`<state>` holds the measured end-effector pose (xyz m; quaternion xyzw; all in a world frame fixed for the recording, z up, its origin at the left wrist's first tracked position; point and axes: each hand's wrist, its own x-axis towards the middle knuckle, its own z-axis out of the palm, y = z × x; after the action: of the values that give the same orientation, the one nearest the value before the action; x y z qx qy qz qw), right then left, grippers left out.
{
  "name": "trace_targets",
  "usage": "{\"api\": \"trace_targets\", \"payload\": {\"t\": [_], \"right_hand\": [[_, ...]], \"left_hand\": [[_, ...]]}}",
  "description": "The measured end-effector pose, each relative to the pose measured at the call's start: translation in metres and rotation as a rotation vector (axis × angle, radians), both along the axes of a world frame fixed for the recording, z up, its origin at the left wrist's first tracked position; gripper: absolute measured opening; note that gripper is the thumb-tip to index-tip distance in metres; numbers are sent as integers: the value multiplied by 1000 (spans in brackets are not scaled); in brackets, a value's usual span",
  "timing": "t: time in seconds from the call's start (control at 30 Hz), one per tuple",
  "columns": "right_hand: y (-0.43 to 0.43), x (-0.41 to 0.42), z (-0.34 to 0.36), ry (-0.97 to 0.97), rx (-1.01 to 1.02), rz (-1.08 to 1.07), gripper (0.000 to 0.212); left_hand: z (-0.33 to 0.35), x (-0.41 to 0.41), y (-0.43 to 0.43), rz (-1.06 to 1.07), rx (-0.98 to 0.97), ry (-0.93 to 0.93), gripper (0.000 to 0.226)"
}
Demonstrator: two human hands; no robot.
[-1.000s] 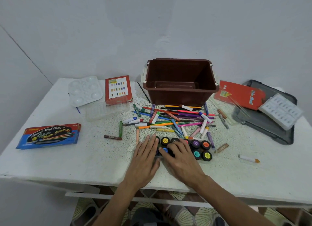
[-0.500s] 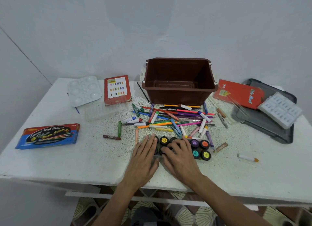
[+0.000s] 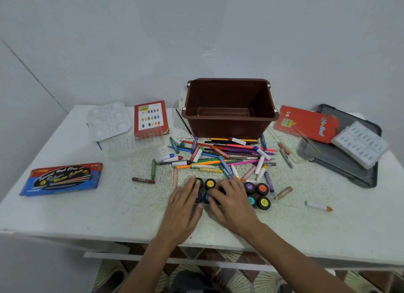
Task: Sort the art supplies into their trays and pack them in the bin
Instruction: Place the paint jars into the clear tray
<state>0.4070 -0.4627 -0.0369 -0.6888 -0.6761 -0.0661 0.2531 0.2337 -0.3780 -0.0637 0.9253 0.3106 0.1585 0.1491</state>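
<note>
Left hand (image 3: 185,202): fingers straight, lying flat on the paint pots (image 3: 262,188) (left end of the set).
Right hand (image 3: 231,199): fingers loosely spread, resting on the pots' middle.
Crayon pile (image 3: 218,157): just beyond both hands.
Bin (image 3: 229,109): farther beyond, upright.

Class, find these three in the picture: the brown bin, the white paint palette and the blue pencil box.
brown bin (image 3: 227,127): head view, on its front outer wall.
white paint palette (image 3: 109,121): head view, among its middle wells.
blue pencil box (image 3: 62,179): head view, on its printed top.
</note>
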Motion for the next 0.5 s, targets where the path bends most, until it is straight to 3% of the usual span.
{"api": "trace_targets", "payload": {"t": [0.2,0.3,0.5], "right_hand": [[20,13,6,-8,-63,-45,29],[24,17,7,-36,-101,-23,26],[31,14,9,13,-95,-24,8]], "left_hand": [[18,17,14,149,-43,-182,34],[30,22,25,176,-67,-117,19],[48,31,30,187,-152,-41,17]]}}
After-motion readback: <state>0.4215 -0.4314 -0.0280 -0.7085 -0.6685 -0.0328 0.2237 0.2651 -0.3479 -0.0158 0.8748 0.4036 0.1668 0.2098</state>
